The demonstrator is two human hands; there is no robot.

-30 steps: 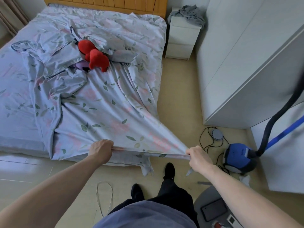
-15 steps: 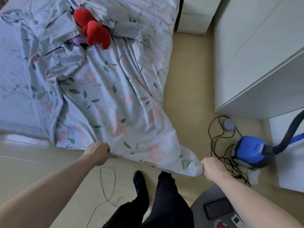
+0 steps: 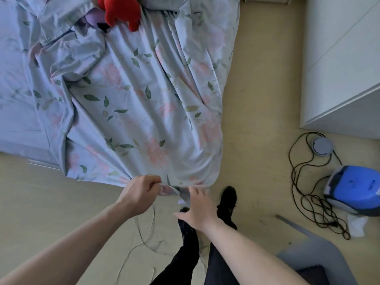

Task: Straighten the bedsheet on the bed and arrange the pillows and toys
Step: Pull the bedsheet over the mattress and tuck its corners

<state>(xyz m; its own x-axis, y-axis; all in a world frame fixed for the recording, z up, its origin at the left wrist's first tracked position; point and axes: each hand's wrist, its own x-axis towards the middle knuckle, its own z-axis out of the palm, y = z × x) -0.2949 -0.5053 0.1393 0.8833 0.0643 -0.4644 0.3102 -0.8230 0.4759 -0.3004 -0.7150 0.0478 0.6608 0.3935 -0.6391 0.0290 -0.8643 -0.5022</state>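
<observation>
The bedsheet [image 3: 131, 103], pale blue with green leaves and pink flowers, lay rumpled in long folds, its near edge hanging off the bed toward the floor. At that edge the left hand [image 3: 139, 194] pinched a bunched hem, while the right hand [image 3: 196, 206] lay beside it with fingers spread, touching the cloth. A red plush toy [image 3: 121, 11] sat on the sheet's far end.

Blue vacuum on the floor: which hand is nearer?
Right hand, at the sheet's hem, is nearer the vacuum; left hand grips the hem farther away.
</observation>
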